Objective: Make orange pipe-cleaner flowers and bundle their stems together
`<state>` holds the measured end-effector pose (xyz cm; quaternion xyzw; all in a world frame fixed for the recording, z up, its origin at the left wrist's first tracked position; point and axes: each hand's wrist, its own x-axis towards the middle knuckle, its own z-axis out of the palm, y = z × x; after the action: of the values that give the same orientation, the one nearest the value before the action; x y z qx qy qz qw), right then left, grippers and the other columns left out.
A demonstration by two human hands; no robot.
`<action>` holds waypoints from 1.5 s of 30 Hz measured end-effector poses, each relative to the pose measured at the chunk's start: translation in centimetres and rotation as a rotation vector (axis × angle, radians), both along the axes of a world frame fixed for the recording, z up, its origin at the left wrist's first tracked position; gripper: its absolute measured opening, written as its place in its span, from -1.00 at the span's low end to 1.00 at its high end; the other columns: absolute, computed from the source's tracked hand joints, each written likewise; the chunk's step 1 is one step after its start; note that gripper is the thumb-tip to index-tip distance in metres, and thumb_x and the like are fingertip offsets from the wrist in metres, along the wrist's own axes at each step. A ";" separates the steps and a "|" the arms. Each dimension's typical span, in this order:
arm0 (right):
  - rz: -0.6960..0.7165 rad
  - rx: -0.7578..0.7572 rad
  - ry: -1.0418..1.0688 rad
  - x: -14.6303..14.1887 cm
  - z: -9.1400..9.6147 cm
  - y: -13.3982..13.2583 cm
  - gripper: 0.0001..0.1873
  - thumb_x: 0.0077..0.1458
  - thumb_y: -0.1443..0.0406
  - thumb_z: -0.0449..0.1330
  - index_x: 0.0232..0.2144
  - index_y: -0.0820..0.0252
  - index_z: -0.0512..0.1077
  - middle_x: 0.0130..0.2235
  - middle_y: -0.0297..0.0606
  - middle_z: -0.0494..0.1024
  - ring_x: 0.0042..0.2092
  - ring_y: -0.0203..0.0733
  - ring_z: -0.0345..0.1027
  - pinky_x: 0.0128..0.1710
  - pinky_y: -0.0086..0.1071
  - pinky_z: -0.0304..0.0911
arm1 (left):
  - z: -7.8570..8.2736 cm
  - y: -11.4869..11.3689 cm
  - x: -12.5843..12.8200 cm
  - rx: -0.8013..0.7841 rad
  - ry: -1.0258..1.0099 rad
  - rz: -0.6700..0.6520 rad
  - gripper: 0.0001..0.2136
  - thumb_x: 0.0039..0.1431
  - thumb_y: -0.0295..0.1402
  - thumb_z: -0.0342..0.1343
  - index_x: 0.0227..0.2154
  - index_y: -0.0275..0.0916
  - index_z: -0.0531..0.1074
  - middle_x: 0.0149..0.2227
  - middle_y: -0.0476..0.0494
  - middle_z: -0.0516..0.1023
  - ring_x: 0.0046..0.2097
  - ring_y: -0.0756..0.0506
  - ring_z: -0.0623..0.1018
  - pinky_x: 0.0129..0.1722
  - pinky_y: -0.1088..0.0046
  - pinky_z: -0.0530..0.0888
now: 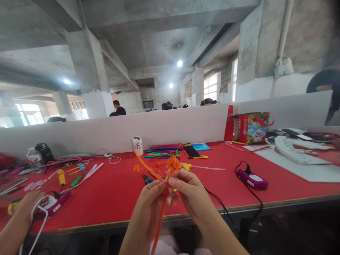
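Observation:
Both my hands pinch an orange pipe-cleaner flower (173, 163) above the front edge of the red table (117, 193). My left hand (148, 205) is closed on the long orange stem (160, 216), which hangs down toward my lap. My right hand (190, 194) is closed on the stem just under the fuzzy orange head. A second orange pipe cleaner (145, 165) slants up to the left from the pinch. Small orange scraps (137, 168) lie on the table behind.
A bundle of coloured pipe cleaners (162, 150), a white roll (137, 145), green-handled scissors (147, 179) and a purple device with a black cable (252, 179) lie on the table. Another person's hand (25, 209) rests at the left by a purple device (54, 203). A white partition (170, 127) runs behind.

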<state>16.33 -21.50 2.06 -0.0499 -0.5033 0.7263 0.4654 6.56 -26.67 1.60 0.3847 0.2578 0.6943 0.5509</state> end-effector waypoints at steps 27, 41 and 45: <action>-0.451 0.251 -0.108 -0.6 -1.1 -0.1 -0.88 -0.04 0.23 0.26 -0.49 0.15 0.47 -0.40 -0.32 0.41 -0.31 -0.21 0.27 -0.28 -0.38 0.21 | -1.7 0.5 0.3 0.436 0.782 0.960 -0.91 0.10 -0.43 0.09 -0.39 -0.18 0.50 -0.38 -0.07 0.55 -0.36 -0.06 0.49 -0.38 0.47 0.40; -0.392 0.305 -0.084 -0.1 -1.1 -0.7 -0.87 0.02 0.26 0.24 -0.54 0.14 0.47 -0.43 -0.32 0.41 -0.39 -0.26 0.30 -0.36 -0.39 0.23 | -1.0 -0.4 0.2 0.197 0.347 0.580 -0.87 0.01 -0.36 0.14 -0.56 -0.27 0.49 -0.61 -0.01 0.44 -0.52 0.00 0.41 -0.50 0.52 0.36; -0.268 0.247 -0.028 0.1 -0.8 -0.8 -0.86 -0.02 0.24 0.27 -0.53 0.18 0.48 -0.52 -0.36 0.40 -0.55 -0.35 0.27 -0.53 -0.45 0.23 | -0.1 -0.7 0.3 0.106 0.096 0.274 -0.88 -0.04 -0.39 0.15 -0.59 -0.31 0.48 -0.63 -0.02 0.41 -0.54 0.02 0.39 -0.51 0.52 0.34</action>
<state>16.45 -22.33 1.30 -0.0691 -0.5839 0.5899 0.5534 6.90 -27.32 1.54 0.4074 0.2970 0.7563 0.4169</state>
